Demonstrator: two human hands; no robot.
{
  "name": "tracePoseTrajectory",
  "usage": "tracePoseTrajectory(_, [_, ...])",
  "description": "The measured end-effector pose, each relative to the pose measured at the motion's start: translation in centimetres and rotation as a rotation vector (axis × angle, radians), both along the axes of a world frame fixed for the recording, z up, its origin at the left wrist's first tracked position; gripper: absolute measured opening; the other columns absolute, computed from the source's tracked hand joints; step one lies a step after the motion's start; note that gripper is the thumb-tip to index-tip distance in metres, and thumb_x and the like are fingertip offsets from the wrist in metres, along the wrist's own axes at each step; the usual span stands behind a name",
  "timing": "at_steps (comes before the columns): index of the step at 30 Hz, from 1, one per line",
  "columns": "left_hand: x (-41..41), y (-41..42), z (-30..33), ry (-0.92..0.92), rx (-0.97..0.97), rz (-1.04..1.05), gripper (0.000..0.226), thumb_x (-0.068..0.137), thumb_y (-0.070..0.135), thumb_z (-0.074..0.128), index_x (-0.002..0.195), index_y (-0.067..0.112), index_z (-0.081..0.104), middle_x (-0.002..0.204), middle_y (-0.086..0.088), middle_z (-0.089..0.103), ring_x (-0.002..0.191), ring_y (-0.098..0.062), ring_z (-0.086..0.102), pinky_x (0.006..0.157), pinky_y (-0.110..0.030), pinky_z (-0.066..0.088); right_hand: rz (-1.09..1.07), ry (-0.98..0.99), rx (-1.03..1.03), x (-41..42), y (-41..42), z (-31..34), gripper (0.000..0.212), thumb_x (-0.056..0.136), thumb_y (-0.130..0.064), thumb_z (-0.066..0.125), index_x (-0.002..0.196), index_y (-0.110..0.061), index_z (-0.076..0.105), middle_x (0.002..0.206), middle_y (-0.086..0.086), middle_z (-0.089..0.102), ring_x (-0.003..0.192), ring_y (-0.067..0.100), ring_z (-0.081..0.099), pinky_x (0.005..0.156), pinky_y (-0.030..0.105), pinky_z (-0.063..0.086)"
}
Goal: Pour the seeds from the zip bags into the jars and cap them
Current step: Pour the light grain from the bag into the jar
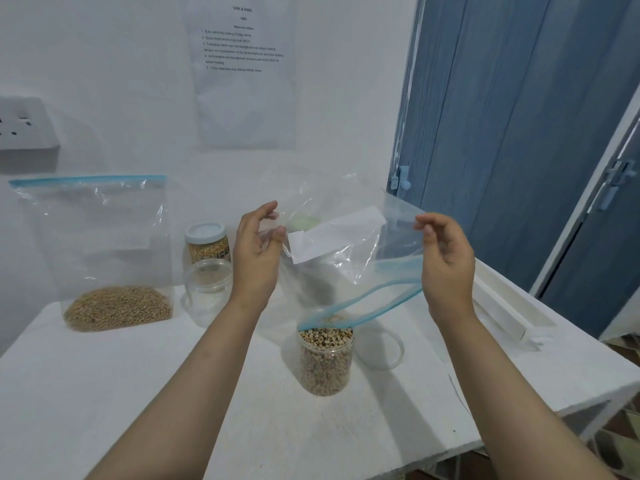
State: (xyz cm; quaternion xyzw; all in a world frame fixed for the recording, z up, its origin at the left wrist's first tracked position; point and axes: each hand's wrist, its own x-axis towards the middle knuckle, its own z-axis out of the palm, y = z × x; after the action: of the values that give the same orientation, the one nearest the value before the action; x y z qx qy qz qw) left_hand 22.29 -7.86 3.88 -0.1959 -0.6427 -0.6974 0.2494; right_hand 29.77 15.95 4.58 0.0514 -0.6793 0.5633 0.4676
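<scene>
My left hand (258, 237) and right hand (446, 251) each pinch the empty bag (339, 258) over the full jar (325, 358); it is light, limp, slippery, so I hold the corners.

Single head-worn view, forward and down, close over the white table (104, 393) against the wall (104, 64).
</scene>
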Motion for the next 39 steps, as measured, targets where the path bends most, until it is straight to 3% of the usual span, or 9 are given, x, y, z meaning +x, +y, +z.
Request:
tracePoseTrajectory(6, [-0.2,0.3,0.3,0.012,-0.005,0.007,0.042,0.099,0.008,0.058,0.121,0.043,0.057,0.116,0.013,0.054,0.096,-0.009,0.063,0.090,-0.037,0.052,-0.015,0.002,0.008,0.0,0.2,0.0,0.019,0.103,-0.008,0.048,0.106,-0.015,0.066,0.099,-0.012,0.067,0.102,0.009,0.062,0.097,0.024,0.046])
tracePoseTrajectory(16, [0.1,0.7,0.2,-0.010,0.091,-0.073,0.040,0.099,0.001,0.055,0.129,0.027,0.051,0.113,0.012,0.054,0.077,0.000,0.060,0.074,-0.016,0.048,-0.019,0.031,0.001,-0.1,0.2,0.1,0.021,0.103,-0.006,0.047,0.106,-0.016,0.065,0.101,-0.011,0.067,0.104,0.010,0.062,0.098,0.024,0.046])
tracePoseTrajectory(19, [0.1,0.6,0.1,-0.038,0.139,-0.096,0.044,0.099,0.008,0.058,0.131,0.035,0.045,0.121,0.006,0.057,0.093,-0.003,0.060,0.082,-0.020,0.048,-0.016,0.033,0.004,-0.2,0.1,0.3,0.022,0.103,-0.005,0.046,0.105,-0.016,0.064,0.101,-0.010,0.066,0.103,0.011,0.062,0.098,0.024,0.046])
tracePoseTrajectory(22, [0.3,0.0,-1.8,-0.150,0.149,-0.150,0.054,0.094,0.034,0.065,0.135,0.046,0.033,0.141,0.002,0.054,0.120,0.000,0.057,0.096,-0.019,0.046,-0.002,0.050,0.014,-0.5,-0.1,0.6,0.024,0.103,-0.003,0.046,0.104,-0.018,0.064,0.099,-0.008,0.066,0.102,0.010,0.062,0.098,0.025,0.046])
tracePoseTrajectory(25, [0.9,-0.6,-5.2,-0.267,0.066,-0.187,0.067,0.092,0.034,0.068,0.142,0.051,0.026,0.148,0.005,0.049,0.133,-0.010,0.050,0.113,-0.044,0.039,0.017,0.056,0.023,-0.8,0.0,0.4,0.027,0.103,-0.002,0.045,0.102,-0.022,0.064,0.098,-0.007,0.065,0.101,0.011,0.061,0.097,0.026,0.046])
tracePoseTrajectory(27, [1.6,-0.4,-6.8,-0.311,-0.016,-0.209,0.064,0.095,0.028,0.065,0.138,0.056,0.027,0.143,0.000,0.054,0.130,-0.014,0.052,0.112,-0.048,0.040,0.013,0.049,0.015,-1.0,0.0,0.1,0.027,0.103,-0.002,0.045,0.103,-0.021,0.064,0.099,-0.005,0.065,0.101,0.012,0.061,0.097,0.027,0.046])
tracePoseTrajectory(31, [2.7,0.0,-7.8,-0.280,-0.129,-0.190,0.053,0.093,0.031,0.062,0.129,0.059,0.034,0.136,0.007,0.055,0.113,-0.004,0.058,0.089,-0.019,0.048,-0.015,0.022,-0.004,-1.7,-0.1,-0.6,0.025,0.103,-0.003,0.044,0.106,-0.017,0.065,0.100,-0.004,0.066,0.102,0.011,0.061,0.098,0.028,0.047])
tracePoseTrajectory(35, [2.3,-0.6,-7.4,-0.183,-0.238,-0.181,0.044,0.099,0.018,0.057,0.129,0.050,0.048,0.137,0.021,0.049,0.105,0.006,0.055,0.086,-0.015,0.048,-0.057,-0.008,-0.029,-2.3,0.3,-0.9,0.028,0.101,-0.001,0.043,0.102,-0.018,0.066,0.100,-0.007,0.067,0.102,0.010,0.062,0.099,0.032,0.048])
tracePoseTrajectory(39, [1.0,-0.7,-6.3,-0.121,-0.362,-0.206,0.051,0.100,0.012,0.056,0.137,0.045,0.045,0.142,0.020,0.043,0.107,0.008,0.052,0.084,-0.009,0.045,-0.098,-0.027,-0.018,-3.3,1.3,-0.3,0.030,0.099,-0.002,0.043,0.100,-0.019,0.067,0.100,-0.012,0.067,0.102,0.012,0.063,0.100,0.042,0.049])
